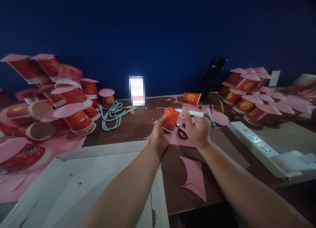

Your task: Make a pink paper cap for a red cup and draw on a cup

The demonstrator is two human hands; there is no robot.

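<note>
A red paper cup (171, 119) is gripped in my left hand (159, 134), tilted above the table. My right hand (198, 129) is closed round a white pen (194, 113) with a dark back end. The pen's front end is at the cup's upper right edge; whether it touches cannot be made out. Below and between my hands, black-handled scissors (182, 133) lie on pink paper, partly covered. Another red paper cup (192, 98) rests on its side behind my right hand. A cut pink paper scrap (194, 177) lies nearer to me.
Red cups with pink paper discs are stacked at left (71, 96) and right (247, 83). A pale cable (108, 119) and a lit phone (137, 91) stand at the back, near a black bottle (213, 73). A power strip (254, 142) is at right, a white board (98, 175) at front left.
</note>
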